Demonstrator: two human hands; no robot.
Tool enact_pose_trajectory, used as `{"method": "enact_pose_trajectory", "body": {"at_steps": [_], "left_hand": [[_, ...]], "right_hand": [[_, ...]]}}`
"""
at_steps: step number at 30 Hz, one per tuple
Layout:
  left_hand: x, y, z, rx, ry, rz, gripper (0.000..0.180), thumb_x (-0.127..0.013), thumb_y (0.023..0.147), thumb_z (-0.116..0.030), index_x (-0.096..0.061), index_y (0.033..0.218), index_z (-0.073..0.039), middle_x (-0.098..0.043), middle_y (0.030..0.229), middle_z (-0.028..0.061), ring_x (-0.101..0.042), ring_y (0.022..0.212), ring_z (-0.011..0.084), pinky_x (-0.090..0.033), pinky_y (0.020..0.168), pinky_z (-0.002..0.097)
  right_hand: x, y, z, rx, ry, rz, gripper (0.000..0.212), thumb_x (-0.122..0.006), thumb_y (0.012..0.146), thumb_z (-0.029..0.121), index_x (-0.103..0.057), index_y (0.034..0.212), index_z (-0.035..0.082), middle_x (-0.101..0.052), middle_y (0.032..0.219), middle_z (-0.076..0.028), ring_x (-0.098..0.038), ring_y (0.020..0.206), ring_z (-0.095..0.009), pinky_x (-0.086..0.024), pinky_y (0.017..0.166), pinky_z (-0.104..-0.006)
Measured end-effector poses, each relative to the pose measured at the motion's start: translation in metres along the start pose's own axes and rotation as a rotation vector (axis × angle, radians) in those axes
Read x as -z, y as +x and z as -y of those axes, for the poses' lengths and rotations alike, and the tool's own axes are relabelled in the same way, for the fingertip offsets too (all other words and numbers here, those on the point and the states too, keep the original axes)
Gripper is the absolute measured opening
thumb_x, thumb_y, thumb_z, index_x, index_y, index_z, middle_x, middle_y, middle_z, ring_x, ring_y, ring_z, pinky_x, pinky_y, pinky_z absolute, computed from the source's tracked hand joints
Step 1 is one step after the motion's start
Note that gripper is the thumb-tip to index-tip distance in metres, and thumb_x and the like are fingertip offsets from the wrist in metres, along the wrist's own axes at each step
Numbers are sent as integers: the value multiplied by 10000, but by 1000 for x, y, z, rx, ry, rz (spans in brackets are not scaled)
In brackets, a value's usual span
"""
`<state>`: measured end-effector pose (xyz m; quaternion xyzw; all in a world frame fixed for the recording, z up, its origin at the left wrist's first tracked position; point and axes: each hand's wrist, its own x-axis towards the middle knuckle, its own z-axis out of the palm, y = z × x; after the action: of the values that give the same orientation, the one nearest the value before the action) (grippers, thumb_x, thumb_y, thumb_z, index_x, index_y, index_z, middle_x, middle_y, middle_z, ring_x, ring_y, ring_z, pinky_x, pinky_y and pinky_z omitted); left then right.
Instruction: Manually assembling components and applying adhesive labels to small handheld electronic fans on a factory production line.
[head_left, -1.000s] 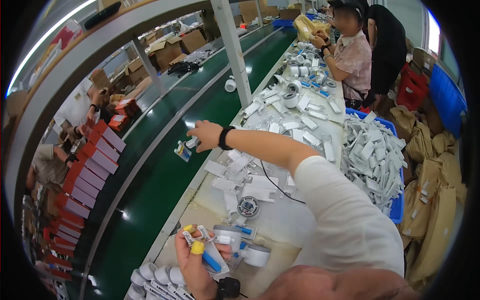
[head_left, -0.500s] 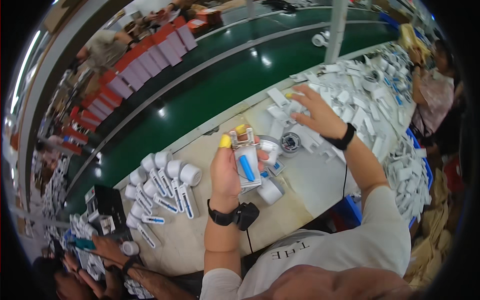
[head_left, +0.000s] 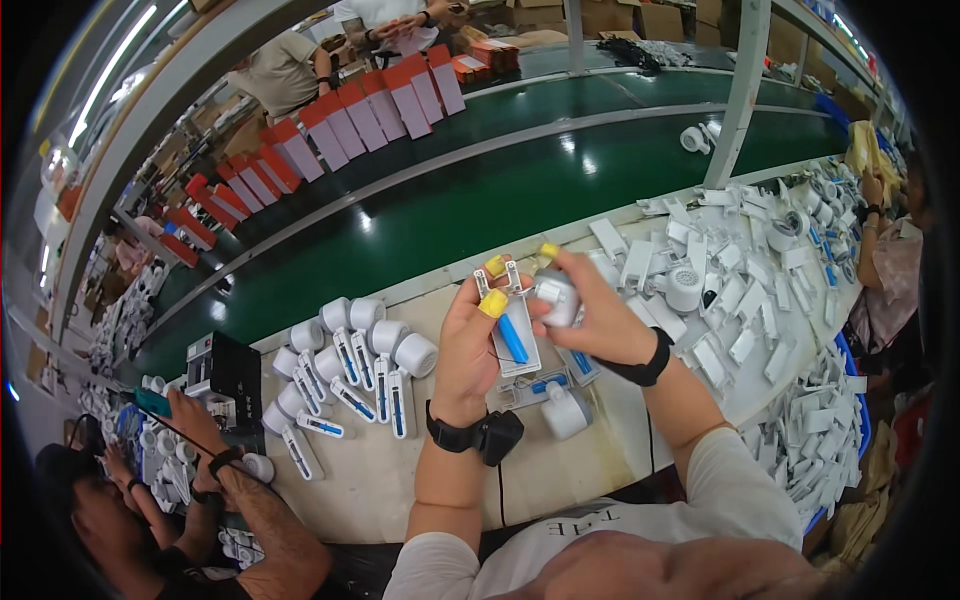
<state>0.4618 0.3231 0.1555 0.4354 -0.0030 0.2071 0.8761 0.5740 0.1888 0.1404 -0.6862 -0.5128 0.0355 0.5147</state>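
My left hand (head_left: 470, 345), wearing yellow finger covers, grips a white plastic housing (head_left: 520, 357) with a blue cylinder (head_left: 513, 338) inside and a two-pronged bracket at its top. Against the housing's right side, a rounded white head (head_left: 558, 296) sits within the curled fingers of my right hand (head_left: 610, 325). Whether head and housing are joined I cannot make out. One yellow cover shows on a right fingertip, which rises above the head. Just below my hands, another round white head (head_left: 567, 412) rests on the table beside a part with a blue cylinder (head_left: 548, 386).
Assembled white units with blue strips (head_left: 362, 358) cluster on the table (head_left: 460, 470) to the left. Loose white parts (head_left: 735, 290) heap up on the right, above a blue bin (head_left: 857, 385). Beyond runs a green conveyor (head_left: 440, 215) with red-and-white boxes (head_left: 345, 125). Co-workers flank me.
My right hand has come back from the pile of white parts and closed around the rounded head beside the housing. The whole view has shifted, showing more of the conveyor's far side.
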Motion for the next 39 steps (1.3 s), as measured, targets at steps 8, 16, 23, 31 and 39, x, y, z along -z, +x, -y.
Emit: {"method": "enact_pose_trajectory", "body": {"at_steps": [8, 16, 23, 31, 39], "left_hand": [[8, 7, 8, 177, 333, -39, 300, -369, 833, -101, -445, 1104, 4, -567, 951, 135, -621, 754, 226, -507, 615, 287], [7, 9, 23, 68, 493, -95, 246, -474, 794, -31, -467, 1037, 2, -589, 886, 115, -597, 688, 155, -497, 588, 264], [22, 9, 32, -117, 857, -164, 212, -523, 737, 1, -507, 948, 4, -597, 817, 66, -578, 657, 107, -473, 578, 223], [1, 4, 26, 57, 1407, -5, 257, -587, 685, -139, -516, 904, -23, -591, 742, 154, -585, 648, 275, -453, 584, 335], [-4, 1, 32, 28, 1428, 137, 277, -583, 724, -132, -518, 959, -2, -597, 739, 147, -593, 627, 260, -454, 571, 320]], "right_hand": [[34, 12, -14, 324, -189, -88, 608, -696, 604, -17, -448, 1149, 87, -453, 1181, -138, -451, 1094, -315, -400, 908, -358], [32, 9, -27, 318, -241, -86, 641, -699, 596, -27, -436, 1167, 97, -441, 1182, -127, -454, 1091, -306, -415, 893, -354], [31, 3, -12, 86, 36, -19, 701, -741, 603, 8, -426, 1223, 97, -463, 1164, -109, -463, 1097, -276, -404, 907, -332], [51, 2, -9, 116, 36, 228, 571, -747, 659, 173, -527, 1175, 63, -471, 1215, -125, -450, 1115, -282, -349, 951, -356], [62, -3, -16, 190, -100, 256, 571, -708, 710, 233, -499, 1213, 64, -462, 1237, -126, -418, 1140, -293, -343, 960, -356]]}}
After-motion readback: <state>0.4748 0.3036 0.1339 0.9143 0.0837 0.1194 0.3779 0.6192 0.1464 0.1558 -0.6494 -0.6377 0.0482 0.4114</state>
